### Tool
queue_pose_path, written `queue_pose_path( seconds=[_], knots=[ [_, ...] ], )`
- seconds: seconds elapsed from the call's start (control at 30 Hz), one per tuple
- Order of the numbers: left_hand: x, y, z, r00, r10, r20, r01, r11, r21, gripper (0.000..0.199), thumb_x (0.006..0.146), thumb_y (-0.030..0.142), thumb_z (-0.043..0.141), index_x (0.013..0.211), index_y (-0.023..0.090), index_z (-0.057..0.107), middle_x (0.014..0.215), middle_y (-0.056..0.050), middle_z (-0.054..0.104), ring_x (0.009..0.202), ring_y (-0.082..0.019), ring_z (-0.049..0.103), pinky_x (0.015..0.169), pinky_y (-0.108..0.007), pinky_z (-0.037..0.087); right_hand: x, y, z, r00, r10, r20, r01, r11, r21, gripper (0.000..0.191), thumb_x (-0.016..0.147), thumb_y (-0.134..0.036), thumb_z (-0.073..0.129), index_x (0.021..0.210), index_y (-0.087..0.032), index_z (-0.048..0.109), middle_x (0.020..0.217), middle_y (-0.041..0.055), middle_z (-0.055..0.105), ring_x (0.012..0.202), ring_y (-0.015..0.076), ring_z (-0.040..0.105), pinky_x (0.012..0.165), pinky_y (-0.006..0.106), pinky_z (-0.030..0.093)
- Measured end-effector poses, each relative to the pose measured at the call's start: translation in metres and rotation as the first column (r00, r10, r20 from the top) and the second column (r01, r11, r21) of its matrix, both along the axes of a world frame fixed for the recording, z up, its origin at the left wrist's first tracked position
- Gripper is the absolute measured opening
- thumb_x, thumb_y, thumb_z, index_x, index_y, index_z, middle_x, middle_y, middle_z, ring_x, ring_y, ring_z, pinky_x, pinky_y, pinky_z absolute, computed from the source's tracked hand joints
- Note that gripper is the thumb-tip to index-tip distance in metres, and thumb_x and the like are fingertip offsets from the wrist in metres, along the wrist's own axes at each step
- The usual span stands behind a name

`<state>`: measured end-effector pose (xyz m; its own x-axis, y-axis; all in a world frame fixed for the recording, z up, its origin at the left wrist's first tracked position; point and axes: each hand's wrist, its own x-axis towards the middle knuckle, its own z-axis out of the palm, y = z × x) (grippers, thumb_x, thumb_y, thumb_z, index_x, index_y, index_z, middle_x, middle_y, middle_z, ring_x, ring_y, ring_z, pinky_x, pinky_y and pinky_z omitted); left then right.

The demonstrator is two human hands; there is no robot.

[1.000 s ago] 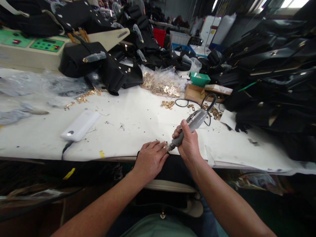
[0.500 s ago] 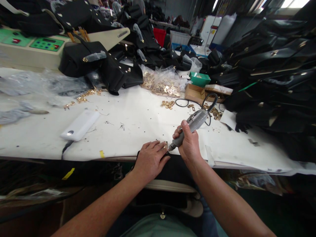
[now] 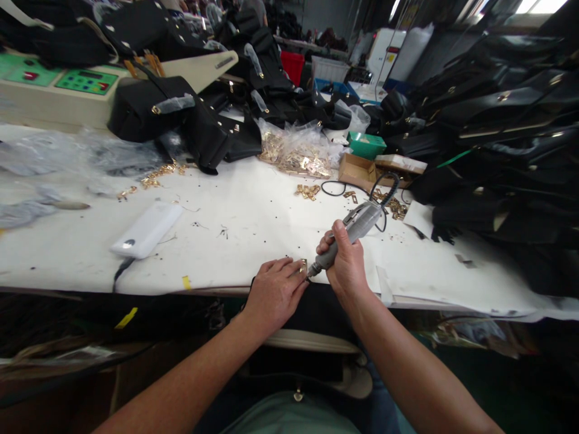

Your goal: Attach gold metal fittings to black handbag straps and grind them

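A grey corded electric screwdriver (image 3: 358,224) is gripped in my right hand (image 3: 347,256), thumb along its upper side. Its tip points down and left at a small gold metal plate (image 3: 303,265). My left hand (image 3: 278,292) lies over a black bag (image 3: 328,307) at the table's front edge, fingers stretched out and pressed down beside the plate. The thumb lies close to the forefinger. The hand covers part of the bag, and I cannot see the exact contact at the screwdriver's tip. Below, the bag's pale-edged opening hangs towards my lap.
Loose gold fittings (image 3: 308,191) and a plastic bag of them (image 3: 301,154) lie beyond my hands. A cardboard box (image 3: 357,172) stands near the cord. A white power bank (image 3: 148,230) is at left. Black bags (image 3: 493,132) pile up at right and behind.
My left thumb has drawn in against the forefinger, near the plate. The screwdriver and my right hand have hardly moved.
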<state>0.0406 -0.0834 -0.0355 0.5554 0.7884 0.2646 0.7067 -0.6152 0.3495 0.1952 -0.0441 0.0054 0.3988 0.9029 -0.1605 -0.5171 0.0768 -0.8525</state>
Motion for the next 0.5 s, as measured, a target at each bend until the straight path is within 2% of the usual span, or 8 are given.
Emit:
queue_pose_path(
  seconds=[0.5],
  knots=[
    [0.0006,-0.0002,0.0015,1.0,0.003,-0.002,-0.003,1.0,-0.002,0.03,0.1,0.029,0.053,0.126,0.028,0.067,0.133,-0.002,0.068,0.123,-0.027,0.058,0.097,-0.048,0.046,0.0014,0.0012,0.0009,1.0,0.006,-0.02,-0.006,1.0,0.026,0.04,0.076,-0.048,0.082,0.076,-0.019,0.055,0.064,-0.0059,0.052,0.051,0.0085,0.05,0.047,0.022,0.043]
  ],
)
